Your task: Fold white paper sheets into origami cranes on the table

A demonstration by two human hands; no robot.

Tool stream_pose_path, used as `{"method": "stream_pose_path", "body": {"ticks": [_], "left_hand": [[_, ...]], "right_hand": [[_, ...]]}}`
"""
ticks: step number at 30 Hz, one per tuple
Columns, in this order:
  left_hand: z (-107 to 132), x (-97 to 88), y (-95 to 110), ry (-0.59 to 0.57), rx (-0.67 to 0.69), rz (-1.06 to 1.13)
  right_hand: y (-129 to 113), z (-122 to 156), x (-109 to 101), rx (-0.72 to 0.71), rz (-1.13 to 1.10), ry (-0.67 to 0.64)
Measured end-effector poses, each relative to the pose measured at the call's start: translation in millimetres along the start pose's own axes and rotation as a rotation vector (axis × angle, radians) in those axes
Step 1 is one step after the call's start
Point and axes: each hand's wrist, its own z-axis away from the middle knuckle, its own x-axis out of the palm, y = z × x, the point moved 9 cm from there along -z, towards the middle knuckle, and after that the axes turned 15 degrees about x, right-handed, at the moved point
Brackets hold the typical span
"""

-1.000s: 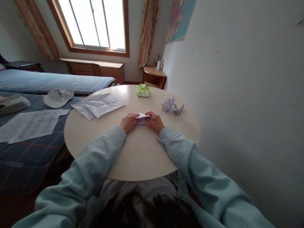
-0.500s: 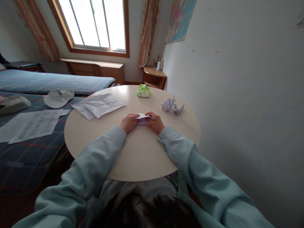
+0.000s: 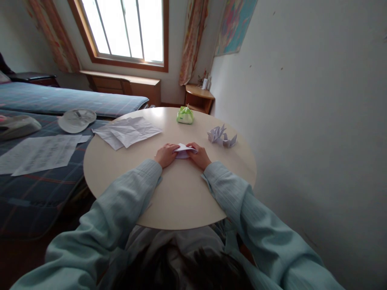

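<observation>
A small folded piece of white paper (image 3: 182, 153) is held between my two hands over the middle of the round table (image 3: 178, 201). My left hand (image 3: 166, 154) grips its left end, fingers closed on the edge. At the opposite end my right hand (image 3: 198, 155) is closed on the paper, the thumb side partly hidden under the fold. To the right of my hands stand folded paper figures (image 3: 216, 133) with pointed tips. Creased white sheets (image 3: 130, 132) lie spread at the table's left side.
A green tissue pack (image 3: 185, 115) sits near the table's far edge. Left of the table is a bed (image 3: 27, 201) bearing printed sheets (image 3: 45, 154) and a pale cap (image 3: 77, 120). A wall (image 3: 317, 121) rises on the right. A small wooden cabinet (image 3: 199, 92) stands behind.
The view has shifted slightly, so everything appears a little further right. Both hands keep their hold on the folded paper, whose shape looks nearly the same.
</observation>
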Motion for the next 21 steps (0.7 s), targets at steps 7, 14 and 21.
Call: {"method": "stream_pose_path", "body": {"ticks": [7,14,21], "left_hand": [[-0.4,2.6,-0.1,-0.028,0.006,-0.02],[-0.1,1.8,0.4,-0.041,-0.011,-0.027],[0.4,0.9,-0.9,-0.035,-0.025,-0.023]], "right_hand": [[-0.1,-0.7,1.4,-0.013,0.004,-0.009],[2.0,-1.2,2.3,-0.013,0.007,-0.006],[0.9,-0.4,7.3,-0.047,0.014,-0.043]]}}
